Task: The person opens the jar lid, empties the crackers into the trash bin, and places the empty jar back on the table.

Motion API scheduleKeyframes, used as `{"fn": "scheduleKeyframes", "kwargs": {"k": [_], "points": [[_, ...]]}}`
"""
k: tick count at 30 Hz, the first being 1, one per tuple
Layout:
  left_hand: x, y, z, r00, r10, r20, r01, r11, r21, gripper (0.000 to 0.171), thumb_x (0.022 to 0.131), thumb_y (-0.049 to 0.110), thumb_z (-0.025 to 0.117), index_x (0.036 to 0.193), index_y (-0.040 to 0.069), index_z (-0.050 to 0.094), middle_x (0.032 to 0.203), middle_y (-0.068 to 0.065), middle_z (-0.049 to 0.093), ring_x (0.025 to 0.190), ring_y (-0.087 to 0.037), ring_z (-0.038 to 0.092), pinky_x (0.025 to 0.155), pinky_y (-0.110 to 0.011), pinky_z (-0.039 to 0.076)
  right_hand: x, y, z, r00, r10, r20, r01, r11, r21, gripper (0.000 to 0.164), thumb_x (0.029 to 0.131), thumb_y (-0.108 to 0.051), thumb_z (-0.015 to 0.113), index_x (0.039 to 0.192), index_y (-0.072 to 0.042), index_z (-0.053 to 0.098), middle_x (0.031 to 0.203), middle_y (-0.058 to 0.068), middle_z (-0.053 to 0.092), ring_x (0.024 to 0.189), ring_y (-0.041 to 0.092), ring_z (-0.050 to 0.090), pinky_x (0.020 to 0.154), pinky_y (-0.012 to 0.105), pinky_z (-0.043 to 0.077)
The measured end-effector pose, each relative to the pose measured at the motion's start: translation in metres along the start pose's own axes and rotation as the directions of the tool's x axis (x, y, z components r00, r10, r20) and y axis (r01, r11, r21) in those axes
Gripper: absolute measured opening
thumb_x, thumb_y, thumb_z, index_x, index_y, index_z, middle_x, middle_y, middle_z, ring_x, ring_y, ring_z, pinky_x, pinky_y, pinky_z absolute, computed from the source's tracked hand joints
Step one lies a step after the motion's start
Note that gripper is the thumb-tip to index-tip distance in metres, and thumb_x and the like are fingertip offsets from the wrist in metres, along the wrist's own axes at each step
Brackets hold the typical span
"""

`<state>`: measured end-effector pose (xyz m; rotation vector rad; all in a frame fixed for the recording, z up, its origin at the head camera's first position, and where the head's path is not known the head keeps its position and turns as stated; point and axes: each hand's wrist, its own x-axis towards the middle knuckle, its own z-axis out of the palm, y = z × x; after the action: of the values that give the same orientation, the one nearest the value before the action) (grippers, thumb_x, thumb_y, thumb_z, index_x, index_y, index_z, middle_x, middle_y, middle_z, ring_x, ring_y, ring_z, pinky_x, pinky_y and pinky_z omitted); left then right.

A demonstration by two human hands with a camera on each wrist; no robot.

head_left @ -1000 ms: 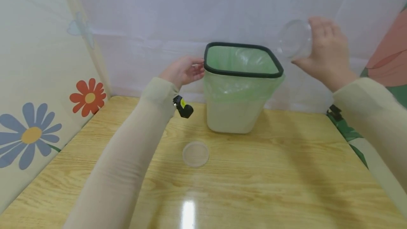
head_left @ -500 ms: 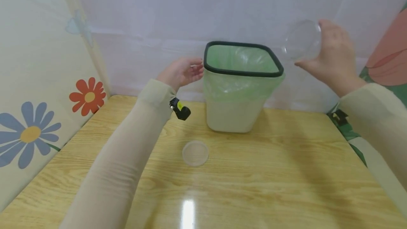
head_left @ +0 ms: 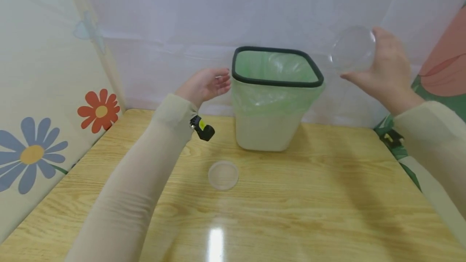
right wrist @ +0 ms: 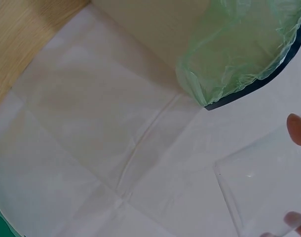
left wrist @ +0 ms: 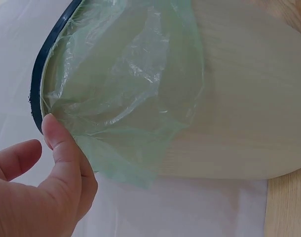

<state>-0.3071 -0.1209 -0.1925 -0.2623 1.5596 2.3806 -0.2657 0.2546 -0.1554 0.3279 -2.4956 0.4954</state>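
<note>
A pale waste bin (head_left: 263, 132) with a black rim (head_left: 277, 82) stands at the back of the table in the head view. Its green bag (head_left: 274, 99) is folded over the outside. Beside the bin's left side is my left hand (head_left: 206, 86), fingers loosely bent and holding nothing, one fingertip right at the rim in the left wrist view. Up to the right of the bin, my right hand (head_left: 390, 71) grips a see-through cup (head_left: 352, 49) between thumb and fingers; its side wall shows in the right wrist view. A clear round lid (head_left: 223, 176) lies flat on the table.
The wood-grain table (head_left: 291, 209) ends at a white sheet (head_left: 174, 15) hanging behind the bin. Flower-patterned panels (head_left: 40, 80) line the left, with more at the right. Glare shows near the front.
My right hand has moved right and slightly down in the head view with the cup, away from the bin. The left hand has shifted slightly left. Bin and lid stay put.
</note>
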Motion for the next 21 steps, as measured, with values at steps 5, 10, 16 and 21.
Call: {"fn": "scheduleKeyframes", "kwargs": {"k": [5,10,16,21], "points": [[-0.003,0.0,-0.002,1.0,0.012,0.0,-0.012,0.999,0.032,0.045,0.102,0.008,0.049,0.145,0.008,0.04,0.098,-0.006,0.05,0.085,-0.015,0.05,0.064,-0.023,0.05,-0.003,0.004,0.0,0.999,0.039,0.001,-0.039,0.999,0.021,0.104,0.079,-0.019,0.08,0.154,0.0,0.01,0.156,0.025,0.019,0.142,0.043,0.017,0.116,0.053,0.012],[-0.006,-0.001,-0.004,1.0,0.019,-0.002,-0.019,0.999,0.039,0.044,0.101,0.008,0.049,0.145,0.008,0.041,0.092,-0.005,0.051,0.083,-0.015,0.051,0.069,-0.022,0.051,-0.006,0.006,0.0,0.999,0.044,-0.019,-0.044,0.998,0.037,0.103,0.078,-0.017,0.081,0.154,0.0,0.013,0.155,0.025,0.022,0.141,0.043,0.02,0.115,0.055,0.015],[-0.01,-0.002,-0.004,1.0,0.022,0.008,-0.023,0.999,0.039,0.044,0.102,0.008,0.049,0.145,0.008,0.041,0.094,-0.005,0.051,0.081,-0.015,0.051,0.066,-0.023,0.051,-0.01,0.008,0.001,0.998,0.046,-0.031,-0.045,0.998,0.051,0.101,0.078,-0.016,0.081,0.153,0.0,0.014,0.154,0.025,0.024,0.14,0.044,0.022,0.114,0.057,0.017],[-0.012,-0.004,-0.004,1.0,0.023,0.019,-0.024,0.999,0.038,0.044,0.102,0.008,0.048,0.145,0.008,0.04,0.1,-0.006,0.05,0.08,-0.015,0.051,0.063,-0.022,0.051,-0.011,0.01,0.001,0.998,0.059,-0.036,-0.057,0.997,0.058,0.102,0.078,-0.017,0.081,0.153,-0.001,0.015,0.153,0.026,0.027,0.138,0.046,0.025,0.113,0.06,0.018]]}}
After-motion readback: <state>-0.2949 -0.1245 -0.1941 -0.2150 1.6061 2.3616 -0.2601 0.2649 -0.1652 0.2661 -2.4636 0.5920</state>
